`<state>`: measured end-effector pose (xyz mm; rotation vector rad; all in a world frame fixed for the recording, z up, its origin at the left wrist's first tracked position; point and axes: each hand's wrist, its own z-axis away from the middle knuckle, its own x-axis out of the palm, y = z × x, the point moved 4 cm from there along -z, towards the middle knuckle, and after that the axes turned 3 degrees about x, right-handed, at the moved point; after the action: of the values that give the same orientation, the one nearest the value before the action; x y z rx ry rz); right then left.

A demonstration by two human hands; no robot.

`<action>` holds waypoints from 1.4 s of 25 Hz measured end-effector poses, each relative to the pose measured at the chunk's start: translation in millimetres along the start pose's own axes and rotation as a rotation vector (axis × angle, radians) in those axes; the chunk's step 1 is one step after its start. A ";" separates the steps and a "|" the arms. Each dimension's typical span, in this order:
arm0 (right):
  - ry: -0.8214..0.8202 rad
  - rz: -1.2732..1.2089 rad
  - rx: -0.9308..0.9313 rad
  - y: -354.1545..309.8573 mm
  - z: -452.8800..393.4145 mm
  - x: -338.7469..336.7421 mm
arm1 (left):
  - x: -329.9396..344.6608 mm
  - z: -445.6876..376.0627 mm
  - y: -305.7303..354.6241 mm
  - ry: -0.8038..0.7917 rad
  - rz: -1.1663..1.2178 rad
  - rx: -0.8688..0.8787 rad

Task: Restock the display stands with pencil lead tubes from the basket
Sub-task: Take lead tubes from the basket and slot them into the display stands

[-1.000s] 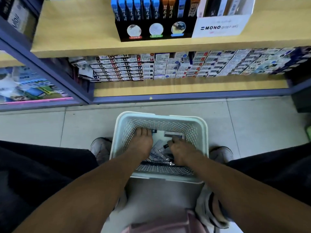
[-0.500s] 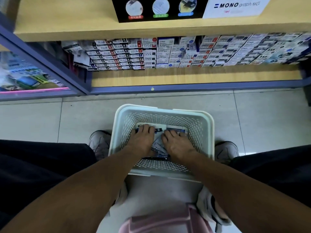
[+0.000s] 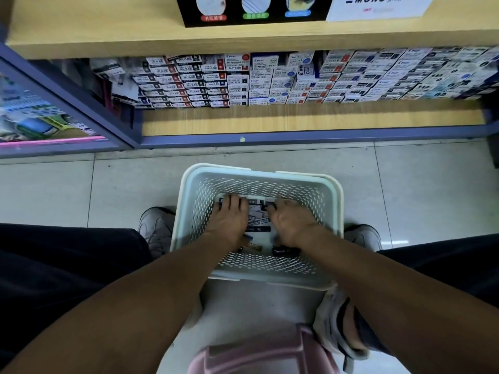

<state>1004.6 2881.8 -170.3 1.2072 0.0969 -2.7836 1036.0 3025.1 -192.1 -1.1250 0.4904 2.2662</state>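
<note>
A pale perforated basket [image 3: 328,201] stands on the floor between my feet. Several small dark and clear pencil lead tubes [image 3: 258,220] lie on its bottom. My left hand [image 3: 229,221] lies flat on the tubes at the left, fingers straight and pointing to the far wall. My right hand [image 3: 291,222] is beside it with its fingers bent down round some tubes near the middle; the hand hides the grip itself. On the upper shelf stand a black display stand [image 3: 243,12] and a white MONO display stand [image 3: 378,8], both cut off by the top edge.
A wooden shelf [image 3: 297,120] holds rows of small refill boxes [image 3: 270,79] at its back. A blue-framed shelf unit [image 3: 48,122] with packets is at the left. My grey shoes [image 3: 155,228] flank the basket on the tiled floor. A pink stool edge [image 3: 256,357] shows below.
The view has tilted down, cutting off the display stands. Both hands slid toward the basket's far side, and my right fingers went from flat to bent over the tubes.
</note>
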 end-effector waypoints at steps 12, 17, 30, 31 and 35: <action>0.128 0.033 0.074 -3.9 -4.4 12.4 | 4.2 1.6 9.8 -0.024 -0.065 -0.034; 0.198 -0.115 0.178 -0.8 -2.3 17.0 | 0.6 -4.5 5.6 0.021 0.041 -0.124; 0.182 -0.367 0.169 -0.9 -19.4 38.4 | 9.2 -17.5 28.9 -0.026 -0.019 -0.050; 0.171 -0.404 0.182 0.5 -20.6 38.7 | 10.2 -19.4 30.7 -0.029 -0.031 -0.044; 0.159 -0.471 0.277 2.4 -17.4 37.6 | 10.8 -22.5 28.8 -0.036 -0.045 -0.015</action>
<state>991.9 2878.5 -209.7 1.6627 0.0077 -3.1730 1026.3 2994.0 -211.8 -1.0903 0.4308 2.2506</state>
